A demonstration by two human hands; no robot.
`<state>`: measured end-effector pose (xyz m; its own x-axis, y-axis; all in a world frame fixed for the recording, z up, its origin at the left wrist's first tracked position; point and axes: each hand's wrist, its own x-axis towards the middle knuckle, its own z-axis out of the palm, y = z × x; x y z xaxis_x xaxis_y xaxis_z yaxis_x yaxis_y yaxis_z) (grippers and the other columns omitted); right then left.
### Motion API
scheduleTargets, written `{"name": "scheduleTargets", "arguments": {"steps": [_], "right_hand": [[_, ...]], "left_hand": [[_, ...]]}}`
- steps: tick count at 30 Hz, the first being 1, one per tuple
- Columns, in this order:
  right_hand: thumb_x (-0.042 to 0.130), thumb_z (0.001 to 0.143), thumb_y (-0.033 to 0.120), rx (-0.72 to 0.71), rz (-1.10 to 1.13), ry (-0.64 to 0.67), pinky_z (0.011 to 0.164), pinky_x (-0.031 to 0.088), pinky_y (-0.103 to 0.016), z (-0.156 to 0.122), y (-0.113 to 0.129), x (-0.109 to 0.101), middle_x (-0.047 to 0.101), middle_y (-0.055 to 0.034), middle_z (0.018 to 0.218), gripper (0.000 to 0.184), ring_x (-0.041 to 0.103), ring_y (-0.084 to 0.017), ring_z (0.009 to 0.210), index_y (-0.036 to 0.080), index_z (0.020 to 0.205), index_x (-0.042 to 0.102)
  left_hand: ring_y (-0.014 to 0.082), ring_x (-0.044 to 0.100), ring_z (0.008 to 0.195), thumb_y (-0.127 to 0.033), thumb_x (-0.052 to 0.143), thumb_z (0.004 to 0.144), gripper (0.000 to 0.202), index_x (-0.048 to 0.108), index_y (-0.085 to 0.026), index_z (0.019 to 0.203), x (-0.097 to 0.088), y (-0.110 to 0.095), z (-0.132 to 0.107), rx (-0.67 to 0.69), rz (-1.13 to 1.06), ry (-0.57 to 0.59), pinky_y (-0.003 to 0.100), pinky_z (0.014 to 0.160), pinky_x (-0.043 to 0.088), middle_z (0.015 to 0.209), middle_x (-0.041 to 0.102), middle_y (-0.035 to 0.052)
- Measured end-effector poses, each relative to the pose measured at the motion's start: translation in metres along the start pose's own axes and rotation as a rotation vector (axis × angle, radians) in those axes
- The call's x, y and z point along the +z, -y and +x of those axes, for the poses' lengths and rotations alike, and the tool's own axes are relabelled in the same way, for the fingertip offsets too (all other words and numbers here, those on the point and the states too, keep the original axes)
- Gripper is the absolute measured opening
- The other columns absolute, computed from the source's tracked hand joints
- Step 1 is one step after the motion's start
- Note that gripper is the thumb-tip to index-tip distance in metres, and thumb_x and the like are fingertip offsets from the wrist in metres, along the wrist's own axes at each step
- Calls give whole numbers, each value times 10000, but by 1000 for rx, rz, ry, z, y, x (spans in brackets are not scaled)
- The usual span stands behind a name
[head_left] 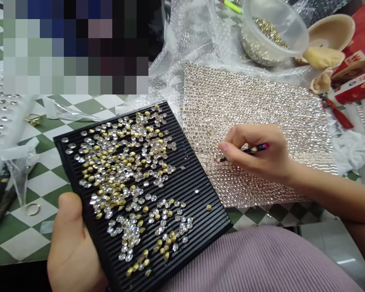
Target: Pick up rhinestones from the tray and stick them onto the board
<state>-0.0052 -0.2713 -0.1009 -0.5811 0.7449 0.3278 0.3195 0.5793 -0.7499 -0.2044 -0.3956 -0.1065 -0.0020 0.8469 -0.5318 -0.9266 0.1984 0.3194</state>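
Note:
My left hand [74, 247] grips the left edge of a black ridged tray [207, 231], thumb along its rim and the other fingers hidden beneath. Scattered over the ridges lie many loose rhinestones [127, 162], some clear side up, some showing gold backs. The tray tilts in front of a sheet covered with rows of rhinestones [255, 105]. Over that sheet, my right hand [255, 152] pinches a dark pencil-like picking pen [222, 159] with a pink end. Its pale tip points down at the sheet, near the tray's right edge; whether a stone sits on the tip I cannot make out.
A translucent plastic bowl [273, 48] holding gold rhinestones stands behind the sheet, beside a beige bowl [334, 30]. Bubble wrap [197, 32] lies at the back. On the checked tablecloth [27, 243] at left are a ring [33, 209] and a clear plastic cone [18, 170].

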Motion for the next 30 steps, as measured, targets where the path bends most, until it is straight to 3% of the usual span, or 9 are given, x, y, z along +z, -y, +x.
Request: {"name": "scheduleTargets", "arguments": {"steps": [2,4,7,10,13,17,23,30], "right_hand": [[643,827,134,47,143,-74,420,381,-228,1,10,2,480,50,508,365,523,-84,489,201,550,415],[635,827,114,69,309,-98,426,428,-223,4,23,5,495,52,520,336,563,-93,510,202,573,433],[594,811,48,61,413,41,442,447,-209,8,43,11,527,46,534,340,569,-86,524,204,576,403],[573,809,53,31,339,187,412,369,-194,10,51,21,423,61,491,415,498,-64,481,216,550,292],[552,821,59,-39,287,171,422,332,-180,9,47,32,340,75,495,426,457,-44,472,216,558,255],[562,856,87,-54,246,202,475,356,-165,12,43,37,413,66,527,398,458,-34,514,201,566,313],[624,867,144,-89,228,461,514,373,-149,32,47,25,519,63,592,373,459,-20,547,180,576,393],[603,824,50,-151,214,529,519,348,-147,35,43,28,487,69,584,365,424,-13,544,178,573,372]], "left_hand": [[230,140,1464,-569,403,933,560,287,-485,1475,0,-3,0,142,-65,-65,458,1199,178,1427,504,-145],[224,154,1460,-505,373,968,518,284,-476,1477,-1,-4,1,174,-97,-74,455,1199,177,1424,509,-143],[246,176,1453,-491,407,962,515,318,-464,1469,-6,-5,2,144,-90,-60,467,1192,201,1425,512,-130],[278,193,1447,-502,485,930,578,342,-396,1480,-12,-4,1,160,-62,-87,500,1184,219,1431,518,-81],[281,195,1445,-515,479,931,573,371,-369,1474,-14,-3,0,133,-40,-47,491,1182,226,1446,503,-58],[286,187,1445,-540,456,932,555,415,-357,1455,-14,-2,0,106,-45,-4,494,1178,231,1460,489,-46],[305,219,1439,-537,527,899,577,485,-291,1419,-15,-4,1,117,-9,-94,523,1175,239,1402,554,-23],[289,194,1446,-561,540,882,619,443,-318,1443,-12,-9,-1,40,32,-106,509,1179,252,1406,547,-47]]}}
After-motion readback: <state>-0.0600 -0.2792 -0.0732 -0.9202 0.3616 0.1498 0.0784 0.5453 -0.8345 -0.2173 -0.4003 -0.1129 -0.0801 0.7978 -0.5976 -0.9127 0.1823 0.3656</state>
